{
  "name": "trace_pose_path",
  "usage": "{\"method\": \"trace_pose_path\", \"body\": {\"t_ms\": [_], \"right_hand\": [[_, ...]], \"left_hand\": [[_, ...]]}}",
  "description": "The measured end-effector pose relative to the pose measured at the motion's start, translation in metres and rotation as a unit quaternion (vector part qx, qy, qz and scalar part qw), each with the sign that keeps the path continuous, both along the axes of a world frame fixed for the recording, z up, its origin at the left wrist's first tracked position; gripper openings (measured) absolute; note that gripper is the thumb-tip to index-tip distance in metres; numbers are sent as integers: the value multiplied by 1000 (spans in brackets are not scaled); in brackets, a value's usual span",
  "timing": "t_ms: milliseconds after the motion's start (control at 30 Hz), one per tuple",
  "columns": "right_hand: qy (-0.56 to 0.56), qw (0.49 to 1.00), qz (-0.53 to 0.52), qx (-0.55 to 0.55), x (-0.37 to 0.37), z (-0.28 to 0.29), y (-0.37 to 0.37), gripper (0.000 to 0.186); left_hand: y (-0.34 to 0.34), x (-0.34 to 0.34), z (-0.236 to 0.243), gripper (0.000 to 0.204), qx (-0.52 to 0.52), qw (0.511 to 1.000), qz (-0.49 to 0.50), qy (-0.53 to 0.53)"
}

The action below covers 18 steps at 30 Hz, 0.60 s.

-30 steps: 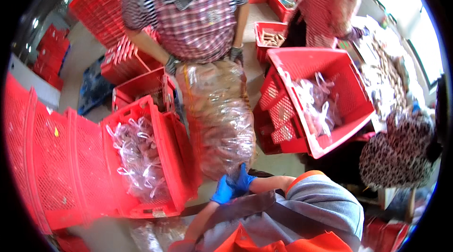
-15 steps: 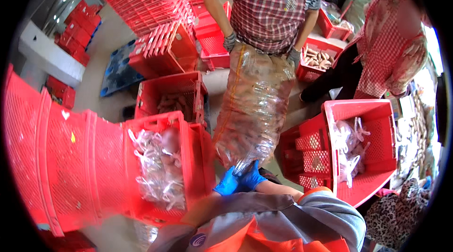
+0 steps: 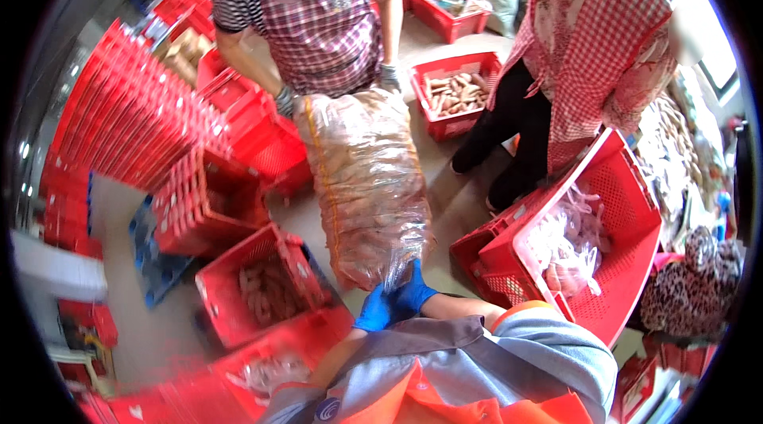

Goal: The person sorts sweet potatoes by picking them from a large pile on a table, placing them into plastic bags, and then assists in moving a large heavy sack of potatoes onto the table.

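Note:
A large, full sack (image 3: pixel 367 185), reddish brown under shiny clear plastic with orange edge strips, stretches away from me. My left hand (image 3: pixel 373 311) and my right hand (image 3: pixel 413 294), both in blue gloves, are closed side by side on its gathered near end. At the far end, a person in a checked apron (image 3: pixel 322 34) grips the sack's corners with grey gloves (image 3: pixel 284 101). The sack hangs between us above the floor. Its contents are blurred behind the plastic, and my fingertips are partly hidden.
To my right stands a red crate (image 3: pixel 632 265) holding tied clear bags (image 3: pixel 568 237). Left are a red crate of roots (image 3: pixel 266 290) and stacked crates (image 3: pixel 127 114). Beyond the sack, another crate (image 3: pixel 445 123) holds pale roots. A second person (image 3: pixel 584 50) stands at the right.
My view has turned to the right, so the crates and the person opposite appear further left. The sack stays held at both ends, and my hands keep their grip.

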State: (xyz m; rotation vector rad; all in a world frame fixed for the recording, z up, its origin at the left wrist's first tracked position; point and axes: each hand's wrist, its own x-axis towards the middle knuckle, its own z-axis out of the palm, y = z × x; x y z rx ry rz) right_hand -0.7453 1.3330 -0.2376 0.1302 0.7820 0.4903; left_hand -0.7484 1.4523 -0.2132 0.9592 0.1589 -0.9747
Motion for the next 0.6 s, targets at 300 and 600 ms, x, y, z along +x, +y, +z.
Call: {"method": "trace_pose_path", "body": {"t_ms": [300,600], "right_hand": [[56,998,-11,-14,175,22,0,101],[59,994,69,-58,349,28,-37,99]], "left_hand": [[10,183,-47,35,40,981,-65,-179],[-25,364,-16,44,47,996,-66,24]]}}
